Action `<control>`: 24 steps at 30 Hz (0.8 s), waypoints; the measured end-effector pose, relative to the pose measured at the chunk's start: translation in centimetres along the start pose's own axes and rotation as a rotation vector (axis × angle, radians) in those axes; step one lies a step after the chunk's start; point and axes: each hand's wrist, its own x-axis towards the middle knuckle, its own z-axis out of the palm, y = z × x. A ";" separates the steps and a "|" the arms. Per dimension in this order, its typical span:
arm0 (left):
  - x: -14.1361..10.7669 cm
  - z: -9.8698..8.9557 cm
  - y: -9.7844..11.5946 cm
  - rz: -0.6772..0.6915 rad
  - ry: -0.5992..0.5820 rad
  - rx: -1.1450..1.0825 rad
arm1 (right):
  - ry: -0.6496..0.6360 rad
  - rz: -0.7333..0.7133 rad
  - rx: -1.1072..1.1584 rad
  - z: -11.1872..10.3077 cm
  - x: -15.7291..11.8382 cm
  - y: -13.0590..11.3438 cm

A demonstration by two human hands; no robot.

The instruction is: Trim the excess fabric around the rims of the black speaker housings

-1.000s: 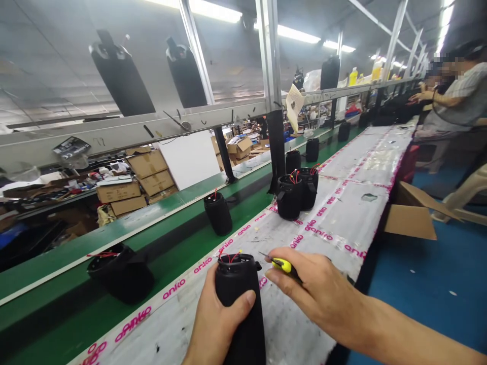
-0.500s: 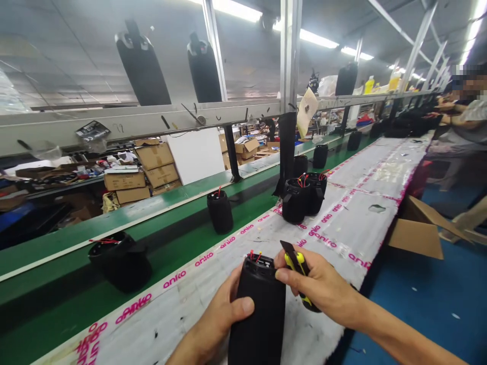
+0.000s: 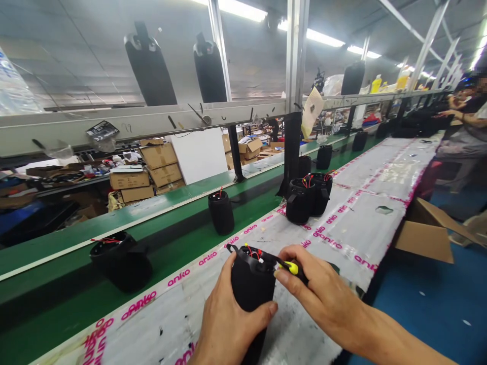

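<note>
My left hand [image 3: 236, 314] is wrapped round a black fabric-covered speaker housing [image 3: 253, 286], thumb across its near side. Red wires with small connectors [image 3: 255, 253] stick out of the open top, and a dark strip [image 3: 235, 249] stands up at the left of the rim. In my right hand [image 3: 323, 289] is a yellow and black utility knife [image 3: 292, 267], its front end reaching over the right side of the rim. Whether the blade touches the housing I cannot tell. The thumb and forefinger of that hand are close against the rim.
Two more housings [image 3: 300, 203] stand ahead on the white plastic-covered bench [image 3: 365, 177]. Others, such as a wired housing [image 3: 221, 213] and a tilted one [image 3: 122, 263], sit on the green conveyor [image 3: 171, 223]. A cardboard box [image 3: 424, 233] lies right; people work at the far right.
The housing has turned in my left hand, and that hand now wraps further round its front. The knife has swung from pointing up to lying across the rim.
</note>
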 end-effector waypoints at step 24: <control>-0.7 -1.3 -0.6 0.018 -0.114 -0.355 | -0.026 0.009 -0.013 2.7 -0.7 4.0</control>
